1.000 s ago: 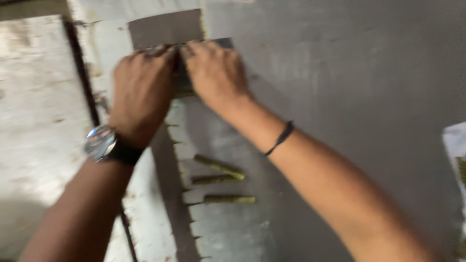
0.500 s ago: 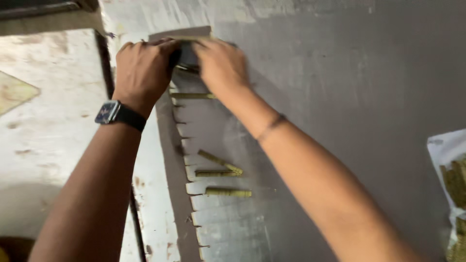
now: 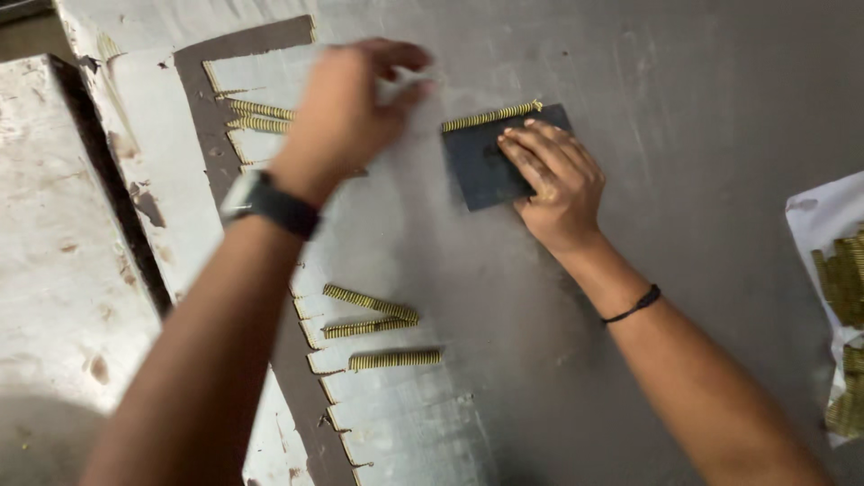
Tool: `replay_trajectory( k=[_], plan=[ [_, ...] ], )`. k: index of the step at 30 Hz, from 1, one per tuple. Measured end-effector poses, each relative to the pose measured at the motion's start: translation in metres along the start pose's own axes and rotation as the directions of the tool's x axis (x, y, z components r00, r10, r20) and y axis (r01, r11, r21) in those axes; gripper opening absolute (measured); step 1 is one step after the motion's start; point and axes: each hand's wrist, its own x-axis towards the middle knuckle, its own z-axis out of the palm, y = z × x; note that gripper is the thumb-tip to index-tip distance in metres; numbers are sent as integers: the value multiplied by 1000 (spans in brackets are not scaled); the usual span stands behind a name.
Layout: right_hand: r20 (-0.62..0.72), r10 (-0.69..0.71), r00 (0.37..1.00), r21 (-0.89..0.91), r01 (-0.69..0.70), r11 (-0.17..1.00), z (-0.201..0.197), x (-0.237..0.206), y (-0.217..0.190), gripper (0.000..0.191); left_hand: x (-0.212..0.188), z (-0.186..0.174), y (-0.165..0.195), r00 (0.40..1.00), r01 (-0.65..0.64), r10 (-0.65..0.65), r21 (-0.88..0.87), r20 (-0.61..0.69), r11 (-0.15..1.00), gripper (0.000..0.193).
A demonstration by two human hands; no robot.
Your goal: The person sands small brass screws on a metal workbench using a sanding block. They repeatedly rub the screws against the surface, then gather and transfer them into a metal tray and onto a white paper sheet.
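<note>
Three brass springs (image 3: 382, 331) on grey (scuffed) metal bench (image 3: 702, 99)

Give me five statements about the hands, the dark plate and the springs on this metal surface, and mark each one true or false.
1. The right hand presses flat on a dark rectangular plate. True.
2. A brass-coloured coil spring lies along the plate's upper edge. True.
3. The left hand rests on the dark plate too. False: it is away to the plate's left, blurred, above the notched sheet.
4. Three loose springs lie near the left forearm. True.
5. The watch is on the right wrist. False: it is on the left wrist; the right wrist wears a thin black band.
</note>
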Motion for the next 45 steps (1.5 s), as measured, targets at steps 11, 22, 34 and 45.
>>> replay_trajectory(
  k=[11, 22, 34, 45],
  plan=[
    [-82, -167, 982, 117, 176, 977, -5, 2, 6, 12, 30, 65, 29, 983, 102, -111, 66, 147, 993, 12],
    [-20, -160, 987, 131, 161, 978, 2, -4, 12, 29, 17, -64, -27, 907, 389, -319, -254, 275, 886, 28],
    [52, -103, 993, 70, 100, 993, 9, -8, 13, 32, -15, -105, -48, 915, -125, -88, 483, 395, 867, 31],
    [54, -93, 994, 50, 90, 995, 11, -7, 12, 31, -23, -116, -47, 935, -45, -51, 261, 351, 964, 26]
  ],
)
